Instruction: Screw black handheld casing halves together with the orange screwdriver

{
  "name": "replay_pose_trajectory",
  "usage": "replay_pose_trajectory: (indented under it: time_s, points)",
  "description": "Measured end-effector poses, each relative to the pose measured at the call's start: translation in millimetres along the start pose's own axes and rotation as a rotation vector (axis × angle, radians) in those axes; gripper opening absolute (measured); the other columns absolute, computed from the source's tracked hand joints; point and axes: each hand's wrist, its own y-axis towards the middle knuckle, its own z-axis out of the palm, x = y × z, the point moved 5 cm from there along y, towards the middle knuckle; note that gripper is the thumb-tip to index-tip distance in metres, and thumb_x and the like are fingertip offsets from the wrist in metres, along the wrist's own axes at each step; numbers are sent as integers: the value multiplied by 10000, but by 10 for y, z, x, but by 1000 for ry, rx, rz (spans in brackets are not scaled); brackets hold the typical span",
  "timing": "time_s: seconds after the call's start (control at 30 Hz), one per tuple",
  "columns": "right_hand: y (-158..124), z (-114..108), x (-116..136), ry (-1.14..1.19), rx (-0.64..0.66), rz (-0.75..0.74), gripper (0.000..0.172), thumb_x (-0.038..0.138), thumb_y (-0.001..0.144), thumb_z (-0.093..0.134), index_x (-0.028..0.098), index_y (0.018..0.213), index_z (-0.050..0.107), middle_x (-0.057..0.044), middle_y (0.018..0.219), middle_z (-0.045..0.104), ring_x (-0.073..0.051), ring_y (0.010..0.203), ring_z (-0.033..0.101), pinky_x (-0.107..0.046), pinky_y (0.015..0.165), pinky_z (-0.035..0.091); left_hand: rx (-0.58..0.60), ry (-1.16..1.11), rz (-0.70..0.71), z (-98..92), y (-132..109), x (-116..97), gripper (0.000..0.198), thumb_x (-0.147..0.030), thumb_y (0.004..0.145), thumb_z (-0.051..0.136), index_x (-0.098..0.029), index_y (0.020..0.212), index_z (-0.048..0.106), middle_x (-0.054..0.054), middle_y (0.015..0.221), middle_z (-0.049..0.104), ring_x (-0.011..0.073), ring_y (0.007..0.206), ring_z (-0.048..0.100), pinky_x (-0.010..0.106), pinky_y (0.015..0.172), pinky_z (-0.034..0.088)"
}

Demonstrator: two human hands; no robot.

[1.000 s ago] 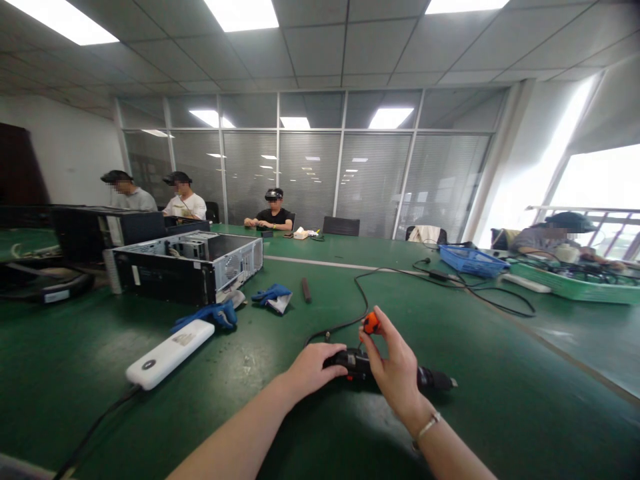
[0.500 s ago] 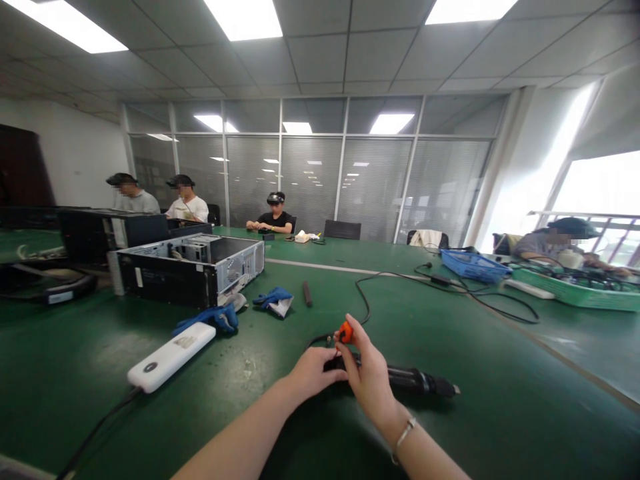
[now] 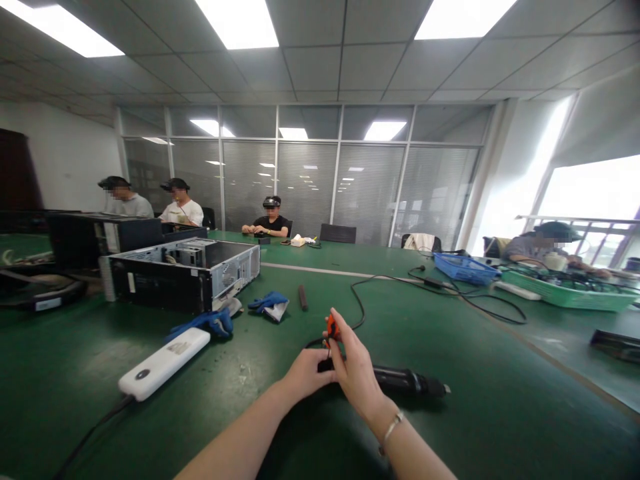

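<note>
A black electric screwdriver [image 3: 405,382] lies on the green table [image 3: 475,413], its tip pointing right and its cord running back from its left end. My left hand [image 3: 306,373] grips the tool's left end. My right hand [image 3: 356,373] reaches across the tool and pinches a small orange part [image 3: 333,329] between thumb and fingertips, just above the cord end. A thin bracelet sits on my right wrist.
A white power strip [image 3: 164,363] lies at the left, with blue gloves [image 3: 269,303] and an open computer case [image 3: 183,273] behind it. A blue basket [image 3: 465,268] and a green tray [image 3: 570,293] stand at the right. Several other people sit along the table's far side.
My right hand has carried the orange part leftward, from above the tool's middle to its cord end. The left hand has kept its grip on the tool's left end.
</note>
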Motion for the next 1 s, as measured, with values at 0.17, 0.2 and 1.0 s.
replay_pose_trajectory:
  time_s: [0.17,0.2,1.0]
  points:
    - [-21,-28,20,4,-62,-49,436,162,877,489,263,1302,497,-71,1060,602,-190,952,623,-322,836,545,5,19,-19,-12,-8,-21,274,-256,801,630,-153,1048,689,20,978,711,218,875,620,251,805,461]
    - [-24,-29,14,7,-61,-44,444,154,888,463,263,1317,482,-68,1045,612,-185,937,628,-314,824,548,10,30,-29,-8,-9,-16,255,-274,803,633,-148,1016,697,15,938,713,213,849,617,245,779,462]
    - [-125,-47,-10,-146,-75,-80,434,208,920,482,258,1349,431,-77,1060,626,-207,950,614,-378,834,542,0,68,17,24,-20,34,198,-253,820,615,-139,968,679,28,896,701,200,803,630,238,744,464]
